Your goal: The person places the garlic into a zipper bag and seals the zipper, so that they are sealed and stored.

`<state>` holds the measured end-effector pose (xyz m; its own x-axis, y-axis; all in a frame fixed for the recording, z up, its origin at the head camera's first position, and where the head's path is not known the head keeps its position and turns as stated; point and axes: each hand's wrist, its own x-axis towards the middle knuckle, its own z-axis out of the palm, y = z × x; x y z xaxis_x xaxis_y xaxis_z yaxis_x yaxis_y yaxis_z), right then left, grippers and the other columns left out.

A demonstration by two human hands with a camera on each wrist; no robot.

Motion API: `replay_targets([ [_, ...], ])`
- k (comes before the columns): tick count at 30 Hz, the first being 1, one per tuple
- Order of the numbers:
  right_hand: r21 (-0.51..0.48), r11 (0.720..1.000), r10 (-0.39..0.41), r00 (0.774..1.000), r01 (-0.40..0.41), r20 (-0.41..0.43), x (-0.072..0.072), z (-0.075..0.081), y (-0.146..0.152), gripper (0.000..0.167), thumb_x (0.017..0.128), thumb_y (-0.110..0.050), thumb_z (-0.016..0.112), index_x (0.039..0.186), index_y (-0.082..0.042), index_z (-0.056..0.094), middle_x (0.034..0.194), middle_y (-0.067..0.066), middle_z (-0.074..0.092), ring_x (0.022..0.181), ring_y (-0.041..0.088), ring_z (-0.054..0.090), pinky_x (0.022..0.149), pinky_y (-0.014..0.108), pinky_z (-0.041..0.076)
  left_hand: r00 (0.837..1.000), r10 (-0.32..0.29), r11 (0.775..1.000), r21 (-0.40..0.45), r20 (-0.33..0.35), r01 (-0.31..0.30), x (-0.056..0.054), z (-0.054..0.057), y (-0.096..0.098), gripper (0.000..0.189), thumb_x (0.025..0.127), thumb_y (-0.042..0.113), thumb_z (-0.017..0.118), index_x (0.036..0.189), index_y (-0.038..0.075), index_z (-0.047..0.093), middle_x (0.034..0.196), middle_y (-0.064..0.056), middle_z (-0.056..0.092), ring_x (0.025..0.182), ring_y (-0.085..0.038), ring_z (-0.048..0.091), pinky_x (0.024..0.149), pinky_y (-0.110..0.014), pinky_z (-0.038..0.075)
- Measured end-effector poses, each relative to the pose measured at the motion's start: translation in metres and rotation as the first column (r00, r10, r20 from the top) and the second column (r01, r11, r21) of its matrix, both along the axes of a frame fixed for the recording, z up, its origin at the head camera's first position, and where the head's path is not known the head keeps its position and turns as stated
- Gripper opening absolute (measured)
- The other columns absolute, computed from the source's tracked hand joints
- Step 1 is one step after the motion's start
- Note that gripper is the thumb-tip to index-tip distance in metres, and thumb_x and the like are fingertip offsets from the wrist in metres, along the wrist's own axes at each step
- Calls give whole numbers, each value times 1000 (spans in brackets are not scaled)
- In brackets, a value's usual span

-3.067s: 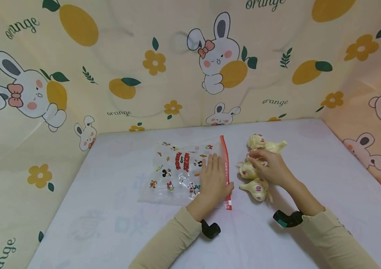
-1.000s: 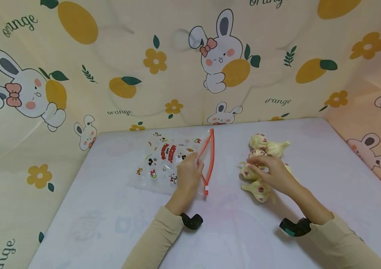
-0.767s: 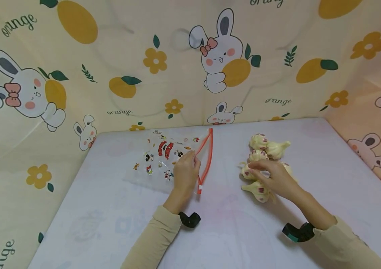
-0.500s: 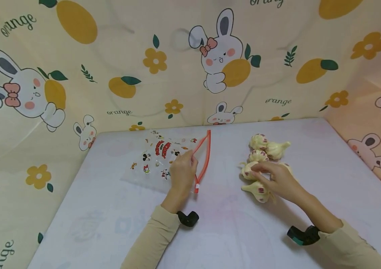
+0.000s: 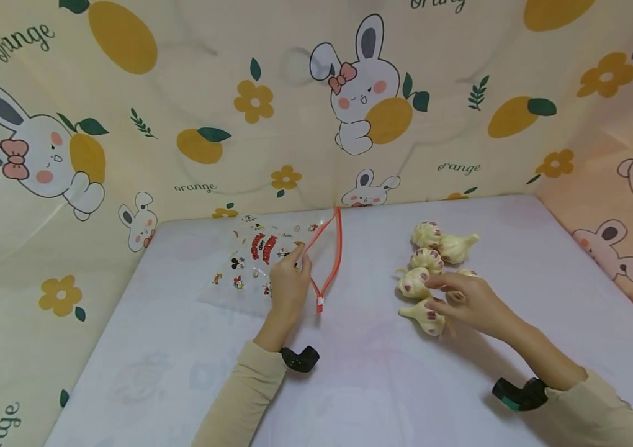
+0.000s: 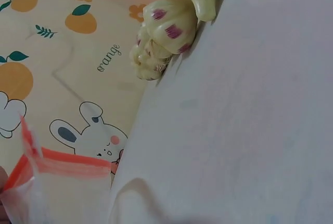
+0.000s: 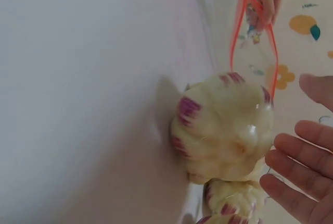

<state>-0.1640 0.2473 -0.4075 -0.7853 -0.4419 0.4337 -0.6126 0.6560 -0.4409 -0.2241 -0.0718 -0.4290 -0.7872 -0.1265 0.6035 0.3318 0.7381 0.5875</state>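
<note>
The clear zip bag (image 5: 246,268) lies at the left hand (image 5: 288,279), which pinches one lip so the red rim (image 5: 339,248) gapes toward 3 o'clock. The garlic bulbs (image 5: 427,261) are nearer the right hand (image 5: 475,305), fingers spread and gripping nothing, at its 9 to 11 o'clock; the front bulb (image 5: 426,318) points its stem toward 9, bagward.

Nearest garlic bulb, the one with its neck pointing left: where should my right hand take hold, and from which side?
Probably round the fat body of the nearest garlic bulb, coming with the right hand from above and the right. The body is broad and rounded, while its neck tapers thin toward the plastic bag side; another bulb crowds the far side.
</note>
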Motion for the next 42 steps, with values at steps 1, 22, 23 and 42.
replay_targets([
  [1,3,1000,-8,1000,8,12,1,0,1,34,70,-7,82,102,-7,70,94,6,76,85,14,68,72,31,59,1000,-5,1000,9,-1,5,0,0,-1,25,88,5,63,111,-3,70,100,-21,74,55,-20,58,53,-28,50],
  [22,45,999,-14,999,13,29,12,-19,11,57,55,-17,91,105,-1,68,97,7,71,89,6,63,74,28,59,995,-87,989,126,42,81,3,8,-9,25,89,5,62,111,-6,69,105,-22,72,99,-32,71,81,-40,59],
  [23,52,999,-16,999,14,35,13,-19,11,58,55,-18,91,105,-1,68,97,7,71,88,8,64,74,29,59,995,-89,988,134,48,82,3,8,-9,25,89,4,62,111,-6,69,105,-23,72,99,-32,71,81,-40,59],
  [42,69,997,13,998,-17,60,11,-23,12,75,48,-20,94,112,3,64,102,14,70,85,27,67,72,35,59,997,-69,986,153,35,63,2,9,-9,24,88,3,62,109,-6,70,102,-23,73,94,-32,73,79,-39,59],
])
